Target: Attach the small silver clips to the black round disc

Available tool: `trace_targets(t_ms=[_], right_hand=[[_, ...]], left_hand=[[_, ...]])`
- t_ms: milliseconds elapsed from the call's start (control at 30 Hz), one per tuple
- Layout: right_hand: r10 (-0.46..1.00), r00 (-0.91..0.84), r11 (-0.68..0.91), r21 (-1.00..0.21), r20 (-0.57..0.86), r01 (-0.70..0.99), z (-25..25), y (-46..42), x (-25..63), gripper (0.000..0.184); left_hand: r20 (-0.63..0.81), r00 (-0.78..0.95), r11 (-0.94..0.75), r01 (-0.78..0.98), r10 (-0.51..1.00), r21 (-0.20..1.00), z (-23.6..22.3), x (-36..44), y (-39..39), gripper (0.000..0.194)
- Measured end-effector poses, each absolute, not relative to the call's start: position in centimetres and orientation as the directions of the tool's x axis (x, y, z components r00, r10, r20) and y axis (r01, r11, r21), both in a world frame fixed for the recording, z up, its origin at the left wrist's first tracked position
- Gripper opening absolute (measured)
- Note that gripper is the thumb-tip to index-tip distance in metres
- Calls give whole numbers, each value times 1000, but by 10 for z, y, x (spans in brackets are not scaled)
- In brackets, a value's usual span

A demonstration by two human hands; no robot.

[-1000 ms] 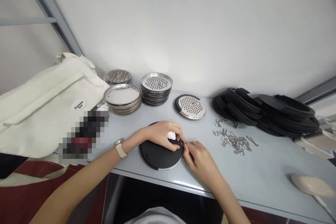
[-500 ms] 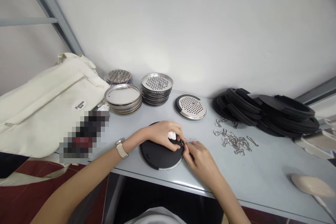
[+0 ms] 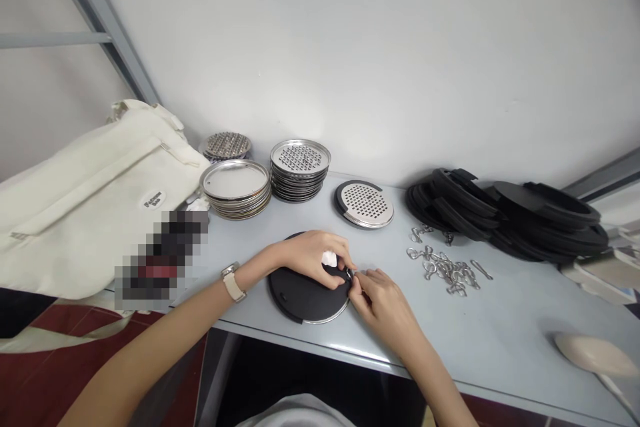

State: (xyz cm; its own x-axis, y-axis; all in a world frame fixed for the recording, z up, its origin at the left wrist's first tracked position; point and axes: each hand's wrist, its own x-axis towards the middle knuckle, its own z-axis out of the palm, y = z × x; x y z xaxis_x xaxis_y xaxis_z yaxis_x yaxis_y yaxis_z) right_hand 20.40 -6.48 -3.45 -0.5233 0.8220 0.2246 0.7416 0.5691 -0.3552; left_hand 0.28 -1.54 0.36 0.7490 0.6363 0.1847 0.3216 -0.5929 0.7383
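You're working wire clip [image 3: 349,273] at black disc [image 3: 311,300]: right hand [image 3: 383,300] pinches it, left hand [image 3: 310,257] half-curled, grip unclear. Likely needs steady alignment.

Right of your right hand [image 3: 384,307] you have open tabletop [image 3: 500,340]; loose metal clips [image 3: 451,272] obstruct the way to black frames [image 3: 545,220]

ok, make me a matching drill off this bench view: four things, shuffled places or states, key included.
1. black disc
2. metal clips
3. cream bag
4. watch

A. strapped round the left wrist
B. partly covered by the left hand
C. at far left, with an oval label
D. scattered in front of the heaped black parts

Pairs: 1-B, 2-D, 3-C, 4-A
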Motion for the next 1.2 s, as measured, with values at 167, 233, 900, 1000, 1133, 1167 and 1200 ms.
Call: trace_targets(t_ms=[167,233,900,1000,1133,1167,1200], right_hand=[[823,-521,568,-360,227,740,-34,-65,205,32],[825,-519,565,-364,224,740,-35,-66,205,32],[820,-545,567,-364,172,739,-33,-65,203,32],[823,-541,564,-358,172,744,-32,-66,204,31],[828,-532,558,-361,179,747,-32,-67,204,29],[828,-531,558,-360,182,748,-32,-66,204,29],[827,-531,559,-358,183,748,-31,-66,204,29]], left_hand=[[191,756,-612,325,626,721,4,3,-15,30],[193,757,-617,327,624,716,4,3,-16,29],[202,778,-652,319,595,688,6,2,-15,26],[197,769,-641,328,608,694,8,3,-16,21],[191,765,-630,331,615,702,8,3,-16,24],[190,763,-627,331,618,705,8,3,-16,24],[189,762,-623,330,619,709,7,4,-16,24]])
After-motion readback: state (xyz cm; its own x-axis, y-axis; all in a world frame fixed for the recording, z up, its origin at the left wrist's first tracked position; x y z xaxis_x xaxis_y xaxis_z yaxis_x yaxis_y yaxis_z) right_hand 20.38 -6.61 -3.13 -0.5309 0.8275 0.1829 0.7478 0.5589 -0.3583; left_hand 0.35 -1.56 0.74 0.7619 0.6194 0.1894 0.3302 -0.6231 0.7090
